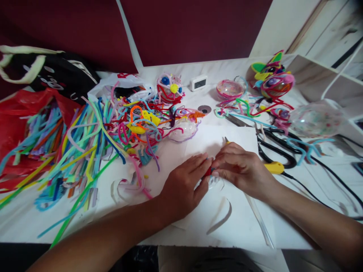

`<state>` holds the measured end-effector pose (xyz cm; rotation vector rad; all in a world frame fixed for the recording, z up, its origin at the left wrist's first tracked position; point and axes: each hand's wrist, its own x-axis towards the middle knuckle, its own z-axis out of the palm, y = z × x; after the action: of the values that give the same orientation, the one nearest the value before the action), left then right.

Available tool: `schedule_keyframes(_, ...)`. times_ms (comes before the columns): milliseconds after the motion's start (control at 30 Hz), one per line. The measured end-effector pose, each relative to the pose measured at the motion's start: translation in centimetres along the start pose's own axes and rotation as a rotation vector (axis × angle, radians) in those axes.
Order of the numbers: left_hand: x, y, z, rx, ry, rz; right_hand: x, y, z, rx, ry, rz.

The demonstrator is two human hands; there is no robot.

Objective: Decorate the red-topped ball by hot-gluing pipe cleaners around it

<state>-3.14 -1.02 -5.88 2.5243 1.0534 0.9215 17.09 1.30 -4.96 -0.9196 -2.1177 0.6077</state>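
My left hand (188, 185) and my right hand (241, 170) meet over the white paper (195, 211), fingers closed around one small object. Between the fingertips shows a bit of red (208, 172), with a clear, shiny plastic piece (217, 184) just below it; most of it is hidden by the fingers. The thumb and forefinger of my right hand pinch at its right side. Under my right wrist lies a translucent stick (260, 221), likely plastic. A curved, dark-edged strip (221, 219) rests on the paper nearer to me.
Pipe cleaners (85, 143) are heaped at left, beside a red bag (17, 113). Black-handled scissors (276, 149) and a yellow-ended corded tool (274, 167) lie at right. Behind stand decorated clear balls (169, 88), a digital clock (198, 83) and a clear plastic bowl (230, 90).
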Motion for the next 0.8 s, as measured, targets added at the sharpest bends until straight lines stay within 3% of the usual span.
schedule_keyframes(800,-0.26,-0.05,0.13,0.160,-0.072,0.074,0.05,0.44,0.25,-0.046,-0.015,-0.142)
